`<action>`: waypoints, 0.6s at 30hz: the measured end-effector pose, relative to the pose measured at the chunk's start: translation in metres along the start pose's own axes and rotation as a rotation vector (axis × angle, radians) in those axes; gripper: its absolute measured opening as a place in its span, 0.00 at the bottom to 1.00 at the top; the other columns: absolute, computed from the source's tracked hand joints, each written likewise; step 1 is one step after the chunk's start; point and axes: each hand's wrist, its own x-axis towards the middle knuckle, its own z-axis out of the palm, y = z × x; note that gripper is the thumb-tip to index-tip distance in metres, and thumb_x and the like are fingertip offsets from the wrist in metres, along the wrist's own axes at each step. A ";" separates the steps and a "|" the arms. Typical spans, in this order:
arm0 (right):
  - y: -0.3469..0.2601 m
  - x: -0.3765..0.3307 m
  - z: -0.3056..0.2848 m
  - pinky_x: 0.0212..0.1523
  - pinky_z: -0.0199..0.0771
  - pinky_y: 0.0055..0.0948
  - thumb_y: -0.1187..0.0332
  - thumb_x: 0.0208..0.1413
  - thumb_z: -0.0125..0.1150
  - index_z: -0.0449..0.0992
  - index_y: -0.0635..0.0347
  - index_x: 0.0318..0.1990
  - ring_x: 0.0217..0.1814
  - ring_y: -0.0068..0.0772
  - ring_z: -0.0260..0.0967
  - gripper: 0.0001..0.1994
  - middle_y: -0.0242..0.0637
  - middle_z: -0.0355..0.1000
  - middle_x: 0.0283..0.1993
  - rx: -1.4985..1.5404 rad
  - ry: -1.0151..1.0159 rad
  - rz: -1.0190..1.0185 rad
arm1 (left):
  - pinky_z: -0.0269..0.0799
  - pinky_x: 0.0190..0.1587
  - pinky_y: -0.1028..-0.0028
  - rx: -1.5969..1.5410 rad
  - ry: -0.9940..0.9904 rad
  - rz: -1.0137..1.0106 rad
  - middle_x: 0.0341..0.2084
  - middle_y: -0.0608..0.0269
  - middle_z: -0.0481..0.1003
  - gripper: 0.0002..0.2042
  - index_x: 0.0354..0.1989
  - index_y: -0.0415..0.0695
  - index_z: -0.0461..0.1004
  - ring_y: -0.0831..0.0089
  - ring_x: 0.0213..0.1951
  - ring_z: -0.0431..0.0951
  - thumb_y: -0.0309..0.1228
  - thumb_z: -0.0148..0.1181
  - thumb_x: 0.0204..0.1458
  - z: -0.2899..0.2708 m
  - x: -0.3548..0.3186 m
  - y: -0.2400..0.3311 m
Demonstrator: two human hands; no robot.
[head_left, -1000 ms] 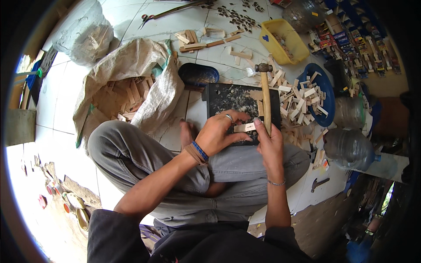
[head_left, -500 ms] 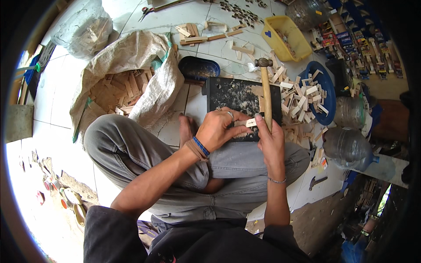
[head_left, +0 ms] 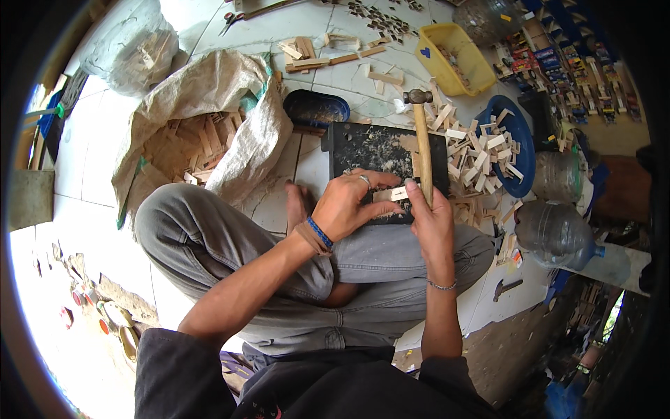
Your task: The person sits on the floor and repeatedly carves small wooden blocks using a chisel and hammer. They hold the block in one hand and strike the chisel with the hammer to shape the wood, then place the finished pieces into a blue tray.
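Wooden piece (head_left: 397,195) apparently between left fingers (head_left: 379,209)

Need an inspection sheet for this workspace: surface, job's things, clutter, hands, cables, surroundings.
Surface: black block, littered with pale shavings.
Job's things: small wooden piece; hammer, head pointing away from the person.
Clutter: loose wooden pieces right of the block, some in a blue basin; second hammer on the tiled floor.
Hands: left hand pinches the wooden piece; right hand grips the hammer.
Cables: nothing clearly seen.
Surroundings: white sack of wood scraps at left; yellow bin beyond the block.
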 end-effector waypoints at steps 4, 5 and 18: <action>0.000 0.001 0.001 0.19 0.54 0.23 0.53 0.68 0.63 0.77 0.62 0.34 0.21 0.12 0.53 0.19 0.21 0.62 0.20 -0.024 0.016 -0.059 | 0.78 0.50 0.66 -0.067 0.001 0.095 0.41 0.54 0.85 0.18 0.47 0.39 0.82 0.60 0.44 0.85 0.32 0.77 0.49 -0.001 0.003 0.000; -0.001 0.001 0.002 0.20 0.55 0.23 0.53 0.68 0.63 0.77 0.63 0.34 0.22 0.12 0.53 0.19 0.21 0.63 0.21 -0.018 0.014 -0.053 | 0.78 0.50 0.66 -0.095 -0.002 0.067 0.41 0.54 0.85 0.18 0.47 0.39 0.82 0.60 0.45 0.85 0.31 0.76 0.49 -0.002 0.003 -0.001; 0.013 0.001 -0.002 0.19 0.57 0.23 0.51 0.68 0.62 0.76 0.60 0.35 0.20 0.13 0.55 0.19 0.23 0.62 0.20 -0.056 0.063 -0.141 | 0.80 0.48 0.69 -0.274 -0.012 -0.098 0.42 0.56 0.85 0.12 0.41 0.41 0.85 0.65 0.45 0.86 0.31 0.76 0.50 0.006 -0.003 -0.011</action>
